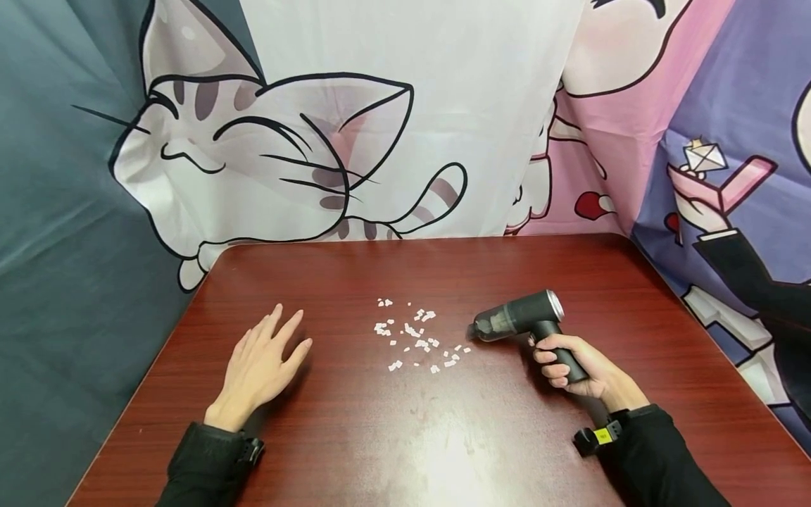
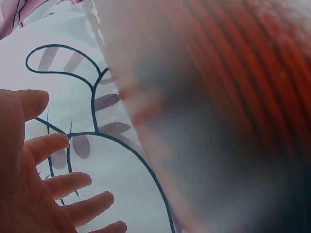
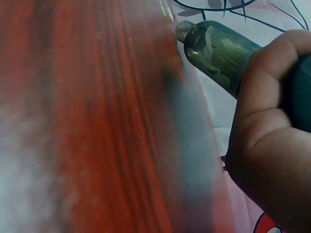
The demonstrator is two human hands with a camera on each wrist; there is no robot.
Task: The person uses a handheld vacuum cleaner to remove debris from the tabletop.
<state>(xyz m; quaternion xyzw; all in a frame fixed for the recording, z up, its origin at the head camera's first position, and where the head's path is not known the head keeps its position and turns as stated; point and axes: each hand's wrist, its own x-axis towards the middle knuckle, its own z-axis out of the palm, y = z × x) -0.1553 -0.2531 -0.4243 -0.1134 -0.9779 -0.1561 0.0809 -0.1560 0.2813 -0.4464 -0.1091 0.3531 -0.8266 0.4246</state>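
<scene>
One handheld vacuum (image 1: 518, 315), gripped in right hand (image 1: 594, 367); white scraps (image 1: 413, 331), scattered on table (image 1: 355, 436); left hand (image 1: 261, 362), spread, grip slack.

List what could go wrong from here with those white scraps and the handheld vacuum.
The white scraps lie loose and look light, so moving air or a brush from the handheld vacuum in the right hand might scatter them. They are spread in small clusters, so a single pass could miss some. The left hand, to their left and holding nothing, might sweep some aside if it moved inward.
</scene>
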